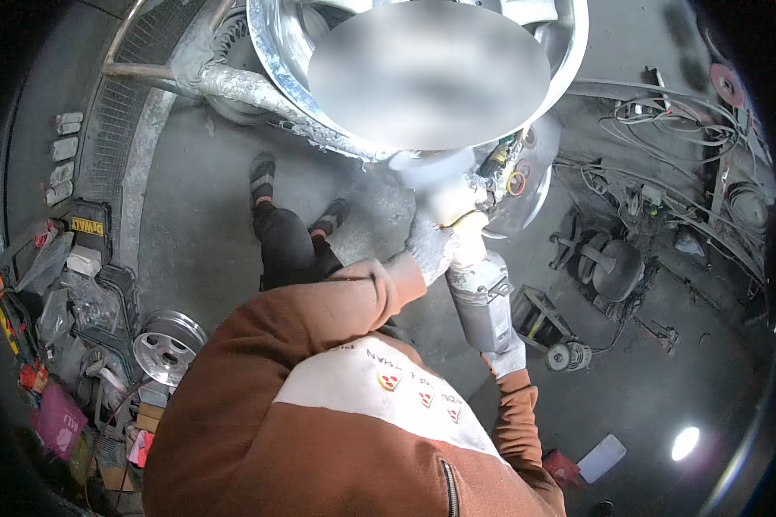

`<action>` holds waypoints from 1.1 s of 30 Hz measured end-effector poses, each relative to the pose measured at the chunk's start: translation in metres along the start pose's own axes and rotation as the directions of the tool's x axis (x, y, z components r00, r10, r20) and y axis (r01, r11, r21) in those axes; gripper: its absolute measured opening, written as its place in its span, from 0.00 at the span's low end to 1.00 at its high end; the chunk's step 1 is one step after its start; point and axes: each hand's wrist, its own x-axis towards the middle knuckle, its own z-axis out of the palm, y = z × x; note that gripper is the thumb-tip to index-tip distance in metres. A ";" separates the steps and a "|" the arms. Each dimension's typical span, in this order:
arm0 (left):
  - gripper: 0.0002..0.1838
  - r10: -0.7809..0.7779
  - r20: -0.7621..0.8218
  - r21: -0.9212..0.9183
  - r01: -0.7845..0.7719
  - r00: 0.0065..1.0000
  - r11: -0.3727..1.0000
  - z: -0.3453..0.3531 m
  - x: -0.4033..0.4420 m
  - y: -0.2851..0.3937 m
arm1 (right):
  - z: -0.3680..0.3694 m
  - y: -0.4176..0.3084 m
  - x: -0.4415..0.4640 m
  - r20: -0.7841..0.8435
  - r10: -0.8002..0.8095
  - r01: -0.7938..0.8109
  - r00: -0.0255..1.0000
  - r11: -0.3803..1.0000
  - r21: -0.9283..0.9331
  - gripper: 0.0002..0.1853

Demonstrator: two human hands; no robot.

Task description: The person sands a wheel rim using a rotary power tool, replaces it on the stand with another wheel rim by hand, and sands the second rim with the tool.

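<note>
A large shiny metal wheel rim point(272, 52) fills the top of the view, its middle blurred out. Below it a grey power tool point(483, 302) points up toward the rim's lower edge; whether it touches the rim is hidden by blur and glare. My left hand point(431, 246), in a grey glove, is wrapped round the front part of the tool. Also gloved, my right hand point(506, 355) grips the tool's rear end, with its fingers partly hidden behind the body. Close to the tool's front, a yellow-orange ring point(516, 183) shows beside the rim.
A metal frame point(241, 86) runs beneath the rim at the left. Tool cases point(90, 226), bags and a smaller wheel point(165, 349) lie at the left. At the right are tangled cables point(672, 125), a stool point(612, 265) and a motor point(569, 355) on the floor.
</note>
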 end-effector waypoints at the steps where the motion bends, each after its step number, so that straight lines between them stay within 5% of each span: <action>1: 0.25 -0.010 -0.025 0.001 0.010 1.000 1.000 0.000 -0.001 0.001 | 0.007 -0.025 -0.010 -0.023 -0.132 0.110 0.991 0.897 -0.428 0.20; 2: 0.26 -0.019 -0.049 0.002 0.019 0.999 1.000 -0.001 -0.002 0.001 | 0.010 -0.037 -0.016 0.013 -0.259 0.174 0.966 0.610 -0.773 0.23; 3: 0.26 -0.029 -0.074 0.002 0.029 0.997 1.000 -0.001 -0.003 0.002 | 0.007 -0.030 -0.014 0.014 -0.262 0.177 0.965 0.609 -0.773 0.23; 4: 0.25 -0.007 -0.060 -0.097 0.001 0.998 0.995 0.004 -0.004 0.001 | 0.001 -0.018 -0.010 0.011 -0.438 0.350 0.899 0.703 -0.619 0.24; 6: 0.24 0.015 -0.042 -0.196 -0.023 0.999 0.980 0.013 -0.001 -0.005 | 0.002 -0.050 -0.033 -0.076 -0.374 0.258 0.924 0.758 -0.599 0.24; 7: 0.24 -0.008 -0.012 -0.149 0.006 1.000 0.989 0.016 0.003 -0.009 | 0.007 -0.086 -0.051 -0.167 -0.020 -0.047 0.986 0.919 -0.391 0.23; 10: 0.23 0.014 -0.024 -0.087 -0.016 1.000 0.996 0.025 0.011 -0.018 | -0.032 -0.033 -0.021 -0.141 -0.266 0.136 0.954 0.798 -0.587 0.23; 11: 0.23 0.071 -0.060 -0.057 -0.075 0.996 0.996 0.028 0.014 -0.018 | -0.015 -0.075 -0.041 -0.176 -0.150 0.014 0.973 0.799 -0.601 0.22; 13: 0.21 -0.106 -0.008 -0.131 0.104 0.994 0.986 0.021 0.006 0.003 | -0.010 -0.095 -0.047 -0.210 -0.035 -0.103 0.977 0.786 -0.610 0.22; 15: 0.19 -0.097 -0.036 -0.140 0.091 0.995 0.986 0.015 0.002 0.010 | -0.016 -0.078 -0.036 -0.051 -0.470 0.300 0.881 0.640 -0.707 0.24; 17: 0.18 0.008 -0.021 -0.118 -0.010 1.000 0.993 0.011 0.004 0.014 | -0.017 -0.071 -0.026 -0.060 -0.493 0.345 0.868 0.685 -0.642 0.26; 21: 0.21 -0.134 -0.015 -0.091 0.132 0.991 0.987 0.018 0.014 0.007 | -0.031 -0.068 -0.031 -0.129 -0.528 0.398 0.839 0.759 -0.515 0.32; 23: 0.24 -0.090 -0.035 -0.118 0.085 0.995 0.989 0.032 0.013 0.005 | -0.041 -0.081 -0.048 -0.170 -0.378 0.263 0.910 0.844 -0.468 0.30; 26: 0.27 -0.087 -0.044 -0.114 0.081 0.995 0.990 0.038 0.015 -0.001 | -0.058 -0.079 -0.043 -0.219 -0.292 0.107 0.931 0.792 -0.601 0.28; 29: 0.25 -0.010 -0.015 -0.234 0.006 1.000 0.972 0.032 0.007 0.001 | -0.056 -0.089 -0.044 -0.187 -0.359 0.126 0.915 0.692 -0.711 0.27; 31: 0.25 -0.095 0.044 -0.317 0.104 0.995 0.943 0.013 0.006 0.001 | -0.048 -0.089 -0.040 -0.062 -0.538 0.352 0.840 0.629 -0.693 0.27; 33: 0.25 -0.114 0.165 -0.186 0.145 0.980 0.972 0.000 0.009 0.003 | -0.045 -0.093 -0.042 -0.087 -0.482 0.310 0.872 0.681 -0.664 0.27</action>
